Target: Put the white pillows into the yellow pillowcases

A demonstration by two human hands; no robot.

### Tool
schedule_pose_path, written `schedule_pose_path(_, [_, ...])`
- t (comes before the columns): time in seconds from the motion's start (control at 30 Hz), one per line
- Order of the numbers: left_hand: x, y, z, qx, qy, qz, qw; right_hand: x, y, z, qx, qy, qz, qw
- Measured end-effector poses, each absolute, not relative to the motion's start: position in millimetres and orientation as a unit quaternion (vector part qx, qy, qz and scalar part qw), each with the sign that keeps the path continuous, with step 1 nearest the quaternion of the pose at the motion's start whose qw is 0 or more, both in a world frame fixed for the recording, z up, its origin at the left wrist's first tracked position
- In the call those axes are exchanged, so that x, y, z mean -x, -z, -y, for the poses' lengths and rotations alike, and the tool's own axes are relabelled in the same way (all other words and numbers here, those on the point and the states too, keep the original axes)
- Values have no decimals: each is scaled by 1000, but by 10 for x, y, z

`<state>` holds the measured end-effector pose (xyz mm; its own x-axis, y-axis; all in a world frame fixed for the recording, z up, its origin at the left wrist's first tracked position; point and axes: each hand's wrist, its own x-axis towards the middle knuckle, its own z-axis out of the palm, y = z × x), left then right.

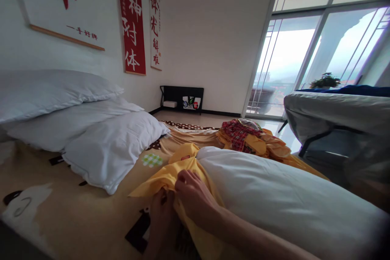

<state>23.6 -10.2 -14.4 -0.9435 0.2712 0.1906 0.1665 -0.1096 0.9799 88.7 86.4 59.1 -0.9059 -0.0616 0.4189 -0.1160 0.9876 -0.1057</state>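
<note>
A yellow pillowcase [154, 178] is bunched between my hands, its cloth hanging down toward me. My left hand [163, 211] is in shadow, its fingers closed on the lower edge of the cloth. Just right of it, my right hand [195, 195] pinches the same cloth with bent fingers. A long white pillow [274, 187] lies to the right, and its far left end touches the yellow cloth. My right forearm crosses in front of the pillow's near side.
White pillows [112, 146] are piled at the left on a brown patterned bedspread [115, 215]. Beyond the long pillow lies a heap of yellow and red plaid cloth [243, 136]. A covered table [332, 107] stands at the right by glass doors [286, 61]. A low black shelf [183, 91] stands at the back wall.
</note>
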Motion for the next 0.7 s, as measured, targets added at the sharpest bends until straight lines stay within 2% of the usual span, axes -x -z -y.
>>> schedule_pose_path(0.1, [-267, 132, 91, -158, -714, -682, 7, -932, -527, -998, -86, -71, 981, 156])
schedule_pose_path(0.2, [-264, 289, 117, -182, -705, -686, 5, -893, -615, -1161, -99, -152, 980, 86])
schedule_pose_path(0.3, [-267, 477, 149, -196, -699, -688, 4, -791, -800, -1266, -44, -204, 975, 82])
schedule_pose_path(0.4, [-269, 595, 199, -217, -689, -691, 8, -676, -957, -1267, -84, -162, 982, 55])
schedule_pose_path(0.5, [-252, 641, 265, -253, -669, -698, -4, -574, -1007, -1200, -145, -66, 987, 1])
schedule_pose_path(0.7, [-212, 643, 325, -266, -638, -723, -7, -486, -930, -1114, -132, 1, 991, 17])
